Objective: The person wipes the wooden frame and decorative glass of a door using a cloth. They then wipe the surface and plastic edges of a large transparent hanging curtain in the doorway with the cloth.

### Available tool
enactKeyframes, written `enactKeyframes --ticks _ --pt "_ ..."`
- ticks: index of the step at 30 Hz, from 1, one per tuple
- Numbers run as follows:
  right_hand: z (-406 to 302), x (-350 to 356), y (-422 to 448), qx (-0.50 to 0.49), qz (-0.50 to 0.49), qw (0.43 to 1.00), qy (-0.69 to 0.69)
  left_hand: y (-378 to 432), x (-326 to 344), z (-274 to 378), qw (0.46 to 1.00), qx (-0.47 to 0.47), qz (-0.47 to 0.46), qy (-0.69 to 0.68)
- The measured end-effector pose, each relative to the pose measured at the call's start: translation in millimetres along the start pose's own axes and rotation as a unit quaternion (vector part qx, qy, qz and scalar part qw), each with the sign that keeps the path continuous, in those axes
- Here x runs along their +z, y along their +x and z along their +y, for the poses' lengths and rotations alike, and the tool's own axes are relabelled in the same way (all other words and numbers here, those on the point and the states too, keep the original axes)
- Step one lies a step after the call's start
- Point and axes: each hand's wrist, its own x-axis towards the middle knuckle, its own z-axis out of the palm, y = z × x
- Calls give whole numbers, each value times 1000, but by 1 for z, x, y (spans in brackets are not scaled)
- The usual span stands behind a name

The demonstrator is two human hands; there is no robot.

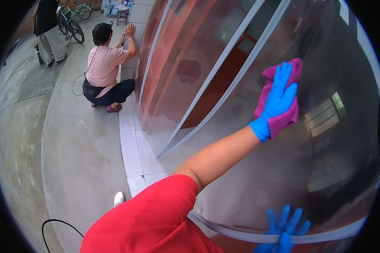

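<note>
My left hand (277,98), in a blue glove, presses a magenta cloth (283,123) flat against a large clear plastic sheet (240,180), with the arm stretched out. At the lower right is my right hand (285,226), gloved in blue too. It grips the sheet's grey zipper edge (240,232), the thumb in front of the strip and the spread fingers seen beyond it. Two more grey zipper strips (215,68) run down the sheet and meet near the tiled ledge, with a gap between them. Reflections show on the plastic.
A person in a pink shirt (103,66) squats by the tiled ledge (129,142), hands at the wall. Farther back, another person (49,31) stands near a bicycle (71,28). A black cable (58,220) arches over the concrete ground at lower left.
</note>
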Motion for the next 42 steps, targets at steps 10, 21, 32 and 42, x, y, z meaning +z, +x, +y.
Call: enactKeyframes --ticks 10,21,32,42 --pt "12 -16 -29 -9 42 998 50 30 -34 -47 921 177 -68 341" --pt "87 3 -54 9 133 986 98 -209 -57 54 927 -188 -312 -87" --pt "84 18 -39 19 129 991 34 211 118 212 912 408 -47 4" --pt "100 -6 -3 22 173 985 9 -58 85 142 617 593 -507 103"
